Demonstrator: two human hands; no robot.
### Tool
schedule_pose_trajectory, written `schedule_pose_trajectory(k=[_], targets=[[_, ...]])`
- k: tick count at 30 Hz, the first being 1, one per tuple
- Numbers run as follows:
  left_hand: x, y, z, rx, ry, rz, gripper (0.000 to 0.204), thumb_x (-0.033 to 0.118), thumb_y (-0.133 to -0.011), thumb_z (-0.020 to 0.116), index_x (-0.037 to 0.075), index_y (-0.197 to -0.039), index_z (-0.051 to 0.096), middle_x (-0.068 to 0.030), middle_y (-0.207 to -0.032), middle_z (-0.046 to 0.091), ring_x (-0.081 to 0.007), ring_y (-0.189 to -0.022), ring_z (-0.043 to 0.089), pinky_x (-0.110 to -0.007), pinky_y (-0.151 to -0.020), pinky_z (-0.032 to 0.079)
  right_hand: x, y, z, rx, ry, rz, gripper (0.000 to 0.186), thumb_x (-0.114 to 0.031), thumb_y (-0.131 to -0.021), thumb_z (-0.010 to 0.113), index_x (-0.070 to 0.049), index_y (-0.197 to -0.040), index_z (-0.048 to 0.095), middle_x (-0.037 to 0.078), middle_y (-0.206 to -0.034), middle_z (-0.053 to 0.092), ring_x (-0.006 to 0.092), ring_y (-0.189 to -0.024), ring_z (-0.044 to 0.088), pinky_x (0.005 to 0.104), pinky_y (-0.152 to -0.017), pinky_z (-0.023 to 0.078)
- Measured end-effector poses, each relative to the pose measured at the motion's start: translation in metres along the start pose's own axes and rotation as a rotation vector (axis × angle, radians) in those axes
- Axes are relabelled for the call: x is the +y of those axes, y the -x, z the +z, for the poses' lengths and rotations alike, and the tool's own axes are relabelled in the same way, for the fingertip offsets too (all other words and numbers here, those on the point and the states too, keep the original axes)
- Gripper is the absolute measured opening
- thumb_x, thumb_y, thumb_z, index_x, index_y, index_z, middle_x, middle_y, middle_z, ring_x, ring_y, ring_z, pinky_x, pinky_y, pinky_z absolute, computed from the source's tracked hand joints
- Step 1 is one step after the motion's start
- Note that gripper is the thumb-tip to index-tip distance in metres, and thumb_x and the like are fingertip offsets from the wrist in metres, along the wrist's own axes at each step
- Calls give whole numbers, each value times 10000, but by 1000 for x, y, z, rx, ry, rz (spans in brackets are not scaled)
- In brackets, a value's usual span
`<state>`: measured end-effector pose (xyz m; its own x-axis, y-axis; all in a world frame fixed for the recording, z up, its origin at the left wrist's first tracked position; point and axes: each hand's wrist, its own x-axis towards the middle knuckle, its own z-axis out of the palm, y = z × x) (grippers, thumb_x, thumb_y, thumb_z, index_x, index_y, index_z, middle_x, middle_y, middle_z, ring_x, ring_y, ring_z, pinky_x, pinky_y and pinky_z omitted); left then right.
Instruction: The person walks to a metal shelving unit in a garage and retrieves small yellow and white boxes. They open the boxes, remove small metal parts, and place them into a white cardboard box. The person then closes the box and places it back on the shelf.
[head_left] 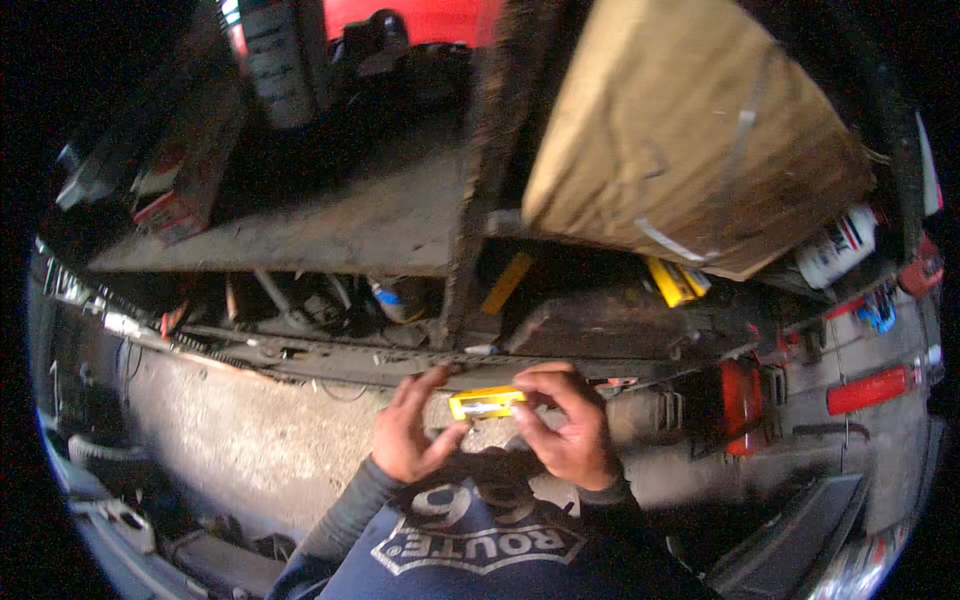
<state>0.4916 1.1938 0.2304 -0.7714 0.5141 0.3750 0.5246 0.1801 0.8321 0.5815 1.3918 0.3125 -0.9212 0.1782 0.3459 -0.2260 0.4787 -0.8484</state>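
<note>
A small yellow box (pixel 487 403) with a pale picture on its face is held in front of my chest. The thumb and fingers of my right hand (pixel 572 425) pinch its right end. Beside its left end is my left hand (pixel 408 432), fingers stretched out and apart from the thumb. The left thumb tip comes close to the box's lower left corner; whether it touches, I cannot tell.
Beyond my hands runs a dark shelf edge (pixel 400 372). A large brown cardboard box (pixel 690 140) leans at upper right, with yellow boxes (pixel 677 282) and a white bottle (pixel 838 248) below it. A red cylinder (pixel 868 390) lies at far right.
</note>
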Motion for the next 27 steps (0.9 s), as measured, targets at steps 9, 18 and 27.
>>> schedule_pose_trajectory(k=[9, 18, 27], targets=[[-23, 4, -2, 54, 303, -271, 454, 190, -914, 685, -87, -1242, 536, -163, -1121, 629, -204, -1035, 586, -307, -940, 449, 9, -52, -93, 703, 777, -227, 218, -18, -844, 707, -19, -1045, 624, 160, -1041, 620, 322, -974, 603, 411, -859, 492], [-32, 23, 6, 93, 413, -397, 428, 125, -946, 639, -32, -1328, 528, -95, -1032, 632, -138, -958, 561, -271, -871, 448, 8, -60, -81, 631, 788, -173, 294, -255, -829, 758, -77, -1050, 680, 116, -1120, 628, 346, -1045, 560, 483, -933, 391], [-33, 28, 4, 62, 316, -356, 408, 234, -985, 617, -16, -1302, 554, -97, -978, 640, -151, -926, 578, -297, -847, 468, 18, -110, -9, -301, 975, -14, 291, -331, -793, 677, -45, -798, 728, 224, -811, 671, 414, -809, 649, 511, -790, 496]])
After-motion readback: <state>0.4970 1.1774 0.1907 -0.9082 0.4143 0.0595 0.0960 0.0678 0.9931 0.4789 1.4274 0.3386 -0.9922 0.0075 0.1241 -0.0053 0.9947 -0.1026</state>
